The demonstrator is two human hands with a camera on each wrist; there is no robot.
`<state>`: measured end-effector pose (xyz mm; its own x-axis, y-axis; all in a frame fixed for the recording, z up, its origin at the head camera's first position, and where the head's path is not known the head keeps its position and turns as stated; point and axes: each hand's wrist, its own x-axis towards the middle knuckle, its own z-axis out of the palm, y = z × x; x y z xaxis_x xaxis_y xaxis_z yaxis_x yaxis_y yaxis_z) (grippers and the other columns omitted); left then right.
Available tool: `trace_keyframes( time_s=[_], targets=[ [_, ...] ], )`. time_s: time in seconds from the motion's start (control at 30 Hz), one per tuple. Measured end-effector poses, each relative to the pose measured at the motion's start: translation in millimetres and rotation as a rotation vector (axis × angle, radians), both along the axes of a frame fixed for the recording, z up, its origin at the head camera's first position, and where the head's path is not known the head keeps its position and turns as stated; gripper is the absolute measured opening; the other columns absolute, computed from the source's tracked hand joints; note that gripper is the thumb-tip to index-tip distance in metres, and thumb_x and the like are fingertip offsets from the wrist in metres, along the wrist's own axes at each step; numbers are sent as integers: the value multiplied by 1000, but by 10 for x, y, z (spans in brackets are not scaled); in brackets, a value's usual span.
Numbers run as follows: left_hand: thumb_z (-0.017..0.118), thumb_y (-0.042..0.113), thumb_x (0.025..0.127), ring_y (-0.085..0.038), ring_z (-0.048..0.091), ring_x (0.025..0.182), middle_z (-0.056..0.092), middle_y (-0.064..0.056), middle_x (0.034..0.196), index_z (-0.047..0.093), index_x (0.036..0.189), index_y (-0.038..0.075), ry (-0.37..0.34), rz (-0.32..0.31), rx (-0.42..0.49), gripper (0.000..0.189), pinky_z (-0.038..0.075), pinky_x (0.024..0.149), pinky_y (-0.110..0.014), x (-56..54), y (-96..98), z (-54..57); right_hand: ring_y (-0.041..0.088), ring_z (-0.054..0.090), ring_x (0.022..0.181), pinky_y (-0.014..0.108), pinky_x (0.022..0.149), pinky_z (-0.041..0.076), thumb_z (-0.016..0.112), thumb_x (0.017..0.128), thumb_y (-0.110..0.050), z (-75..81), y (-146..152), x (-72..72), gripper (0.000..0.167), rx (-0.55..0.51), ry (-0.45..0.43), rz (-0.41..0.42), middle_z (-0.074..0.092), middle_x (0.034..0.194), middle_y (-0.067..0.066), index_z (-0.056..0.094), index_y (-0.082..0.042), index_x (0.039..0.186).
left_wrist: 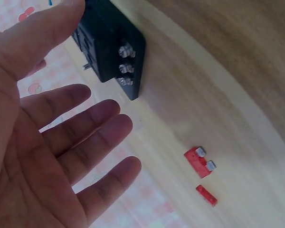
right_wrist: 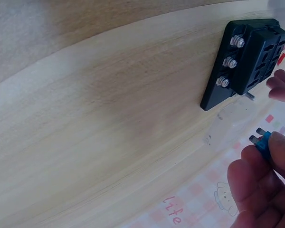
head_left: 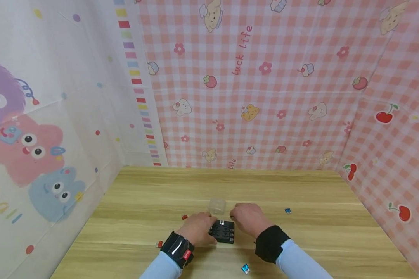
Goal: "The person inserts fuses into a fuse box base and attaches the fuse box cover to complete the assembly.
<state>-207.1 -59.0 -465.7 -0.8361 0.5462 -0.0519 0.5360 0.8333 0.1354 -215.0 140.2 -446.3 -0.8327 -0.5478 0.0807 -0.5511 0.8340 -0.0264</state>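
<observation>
A black fuse block (head_left: 225, 233) with a row of screw terminals on each side lies on the table between my hands. My left hand (head_left: 199, 229) is at its left side, thumb at the near edge; in the left wrist view the fingers (left_wrist: 111, 135) are spread and relaxed, gripping nothing. Between thumb and fingertips, my right hand (head_left: 250, 219) pinches a blue blade fuse (right_wrist: 263, 145), its two metal prongs pointing outward toward the block. That hand is beside the block's far right corner. The fuse itself is hidden in the head view.
A clear plastic cover (head_left: 217, 206) stands just behind the block. Red blade fuses (head_left: 159, 244) (left_wrist: 198, 162) lie on the left. One blue fuse (head_left: 288, 210) is at the right, another blue fuse (head_left: 245, 268) near the front. Patterned cloths (head_left: 251, 85) surround the wooden table (head_left: 300, 186).
</observation>
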Motion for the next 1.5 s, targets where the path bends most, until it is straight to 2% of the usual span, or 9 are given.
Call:
trace_keyframes(
  time_s=[0.13, 0.33, 0.67, 0.97, 1.1, 1.3, 1.5],
  targets=[
    [89, 37, 68, -14, 57, 81, 61, 1, 92, 71, 114, 11, 32, -11, 6, 56, 49, 74, -33, -4, 14, -51, 10, 55, 65, 30, 66, 50, 72, 90, -12, 10, -24, -6, 5, 3, 16, 27, 67, 75, -3, 76, -13, 86],
    [89, 34, 68, -14, 56, 79, 60, 0, 89, 71, 108, 8, 63, -29, 12, 51, 48, 71, -32, -17, 29, -120, 8, 50, 62, 29, 62, 47, 72, 89, -13, 17, -36, -8, 7, -18, 23, 57, 65, 71, -7, 75, -15, 83],
    [90, 29, 66, -14, 56, 76, 57, 1, 84, 72, 98, 8, 139, -60, 26, 42, 48, 66, -33, -3, 44, -182, 9, 47, 60, 29, 61, 45, 71, 90, -14, 10, -64, -4, 8, -13, 6, 60, 61, 67, -8, 73, -15, 82],
    [89, 32, 68, -11, 52, 71, 54, 3, 81, 72, 97, 9, 107, -52, 38, 41, 45, 64, -31, -21, 95, -215, 10, 50, 65, 29, 64, 46, 71, 90, -11, -16, -78, 7, 5, -15, -20, 44, 66, 74, -6, 75, -13, 88],
    [89, 34, 67, -10, 51, 70, 53, 4, 80, 72, 94, 10, 127, -63, 42, 40, 45, 63, -30, -24, 98, -233, 10, 47, 63, 28, 62, 42, 71, 90, -12, -24, -89, 19, 6, -31, -17, 44, 62, 71, -7, 73, -14, 84],
    [90, 35, 66, -10, 50, 69, 53, 4, 79, 72, 91, 10, 151, -66, 37, 40, 45, 62, -29, -22, 104, -259, 8, 49, 64, 28, 62, 45, 75, 87, -13, -65, -97, 16, 4, -30, 26, 69, 64, 72, -6, 75, -14, 82],
    [91, 37, 67, -11, 52, 70, 54, 3, 80, 72, 92, 9, 170, -68, 14, 41, 46, 62, -29, -16, 112, -251, 8, 50, 65, 28, 64, 46, 75, 86, -12, -96, -99, -7, 4, -44, -4, 56, 65, 72, -8, 76, -14, 82]
  ],
)
